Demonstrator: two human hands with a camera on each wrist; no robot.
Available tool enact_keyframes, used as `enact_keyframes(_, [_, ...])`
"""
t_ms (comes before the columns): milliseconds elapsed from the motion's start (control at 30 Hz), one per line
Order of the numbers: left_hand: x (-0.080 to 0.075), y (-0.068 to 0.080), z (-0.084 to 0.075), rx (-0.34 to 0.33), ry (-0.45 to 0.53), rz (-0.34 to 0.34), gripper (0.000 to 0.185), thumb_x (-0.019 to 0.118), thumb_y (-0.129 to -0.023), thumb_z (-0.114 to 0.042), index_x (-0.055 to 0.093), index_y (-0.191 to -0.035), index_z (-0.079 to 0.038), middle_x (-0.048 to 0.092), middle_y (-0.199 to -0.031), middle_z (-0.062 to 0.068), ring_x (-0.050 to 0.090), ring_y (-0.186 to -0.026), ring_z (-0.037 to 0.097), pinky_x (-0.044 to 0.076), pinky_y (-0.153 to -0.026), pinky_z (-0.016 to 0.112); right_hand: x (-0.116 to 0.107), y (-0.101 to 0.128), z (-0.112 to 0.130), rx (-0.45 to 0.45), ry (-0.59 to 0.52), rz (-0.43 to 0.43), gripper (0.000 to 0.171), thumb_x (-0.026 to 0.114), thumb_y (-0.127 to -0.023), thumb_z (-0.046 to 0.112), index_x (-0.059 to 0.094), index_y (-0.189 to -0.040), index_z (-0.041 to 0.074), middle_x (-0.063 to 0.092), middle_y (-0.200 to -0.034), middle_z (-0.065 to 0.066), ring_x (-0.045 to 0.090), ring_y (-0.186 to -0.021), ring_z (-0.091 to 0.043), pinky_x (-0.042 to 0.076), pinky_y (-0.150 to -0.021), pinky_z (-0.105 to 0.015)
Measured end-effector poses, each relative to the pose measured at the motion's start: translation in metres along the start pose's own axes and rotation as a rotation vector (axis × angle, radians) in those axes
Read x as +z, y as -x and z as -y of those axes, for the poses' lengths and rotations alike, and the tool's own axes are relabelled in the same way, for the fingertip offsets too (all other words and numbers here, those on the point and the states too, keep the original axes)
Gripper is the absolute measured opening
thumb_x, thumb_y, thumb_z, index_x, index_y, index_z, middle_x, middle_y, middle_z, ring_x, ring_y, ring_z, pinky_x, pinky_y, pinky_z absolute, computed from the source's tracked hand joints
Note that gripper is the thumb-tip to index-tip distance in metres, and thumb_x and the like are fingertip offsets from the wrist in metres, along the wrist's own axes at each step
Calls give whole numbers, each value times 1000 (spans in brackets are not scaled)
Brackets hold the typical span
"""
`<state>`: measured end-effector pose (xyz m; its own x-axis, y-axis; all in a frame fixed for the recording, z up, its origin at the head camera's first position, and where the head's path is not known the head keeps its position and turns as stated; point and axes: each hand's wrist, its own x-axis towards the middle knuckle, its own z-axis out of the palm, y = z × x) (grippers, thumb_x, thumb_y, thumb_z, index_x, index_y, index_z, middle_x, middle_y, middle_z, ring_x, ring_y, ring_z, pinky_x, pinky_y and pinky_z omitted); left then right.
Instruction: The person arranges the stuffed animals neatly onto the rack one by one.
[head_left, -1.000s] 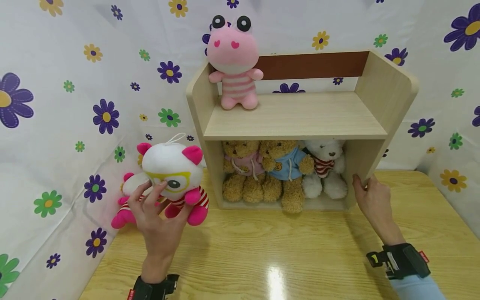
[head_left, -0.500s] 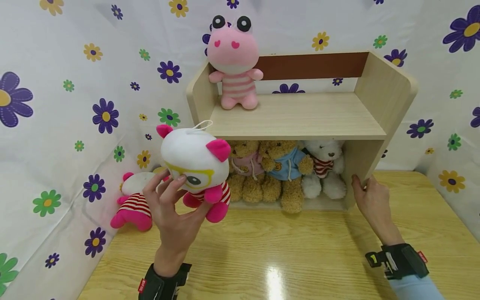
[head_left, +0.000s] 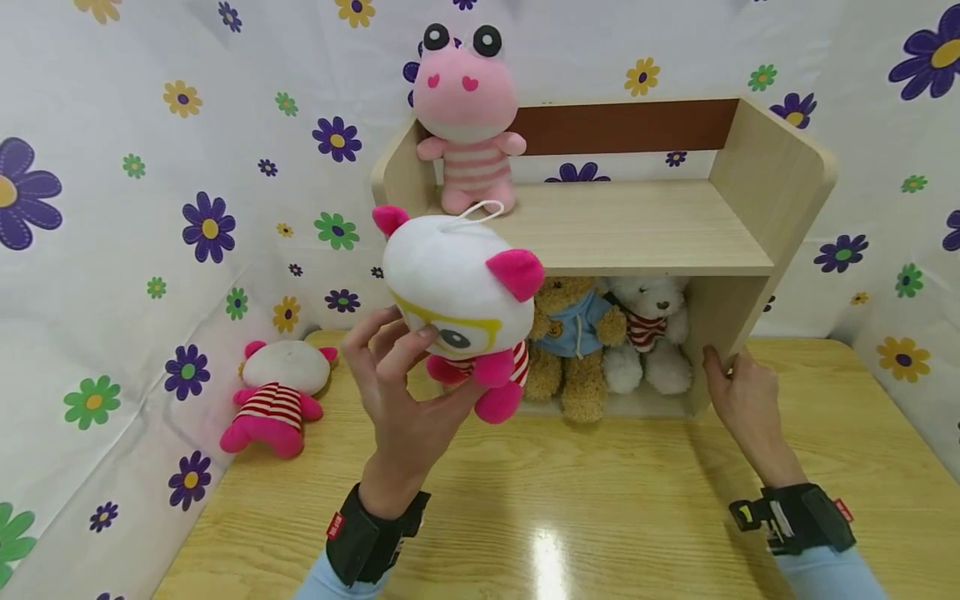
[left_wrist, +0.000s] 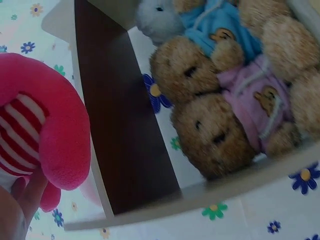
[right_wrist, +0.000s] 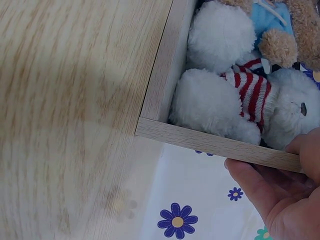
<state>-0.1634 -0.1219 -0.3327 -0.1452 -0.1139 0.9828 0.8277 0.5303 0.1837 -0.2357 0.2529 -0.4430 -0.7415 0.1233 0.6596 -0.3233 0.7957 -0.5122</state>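
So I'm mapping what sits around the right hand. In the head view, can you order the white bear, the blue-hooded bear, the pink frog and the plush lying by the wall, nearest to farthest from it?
From the right hand, which rests on the shelf's right wall:
1. White bear, lower compartment, right end.
2. Blue-hooded bear, lower compartment, just left of it.
3. Pink frog, top shelf, left end.
4. Plush lying by the wall, on the table, far left.

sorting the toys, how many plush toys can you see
6: a pink frog on the top shelf, pink-hoodie bear, blue-hoodie bear and white bear below, one in the left hand, one on the table. More could hide behind.
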Motion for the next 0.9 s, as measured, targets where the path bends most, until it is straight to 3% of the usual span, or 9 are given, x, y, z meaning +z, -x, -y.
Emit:
enact_keyframes(300, [34,-23,-1,30,69,86,54,82,-87,-25,45,-125,-14,37,-132,26,49,-125,42,56,-100,39,0,-1,0,4,-2,-1,20,63,-97,10,64,-96,-10,64,-63,-29,60,-46,-34,29,-38,-14])
enact_keyframes(533, [66,-47,-3,-2,158,100,79,87,-77,-8,32,-133,-16,33,-136,28,37,-134,39,57,-101,40,0,0,0,5,-2,-7,20,63,-97,10,64,-98,-10,65,-65,-30,61,-49,-36,30,-39,-15])
enact_keyframes(700, [87,-64,1,35,66,88,81,85,-82,-16,29,-141,-19,33,-133,26,37,-128,36,55,-97,39,1,1,2,7,-2,-9,21,63,-96,9,63,-97,-11,65,-66,-31,62,-50,-38,31,-39,-18])
enact_keyframes(900, [107,-78,5,-1,-14,154,73,77,-90,-26,31,-146,-17,31,-133,24,42,-124,34,54,-92,36,0,2,3,17,3,-5,22,63,-96,9,63,-96,-13,65,-66,-32,62,-49,-38,30,-38,-15])
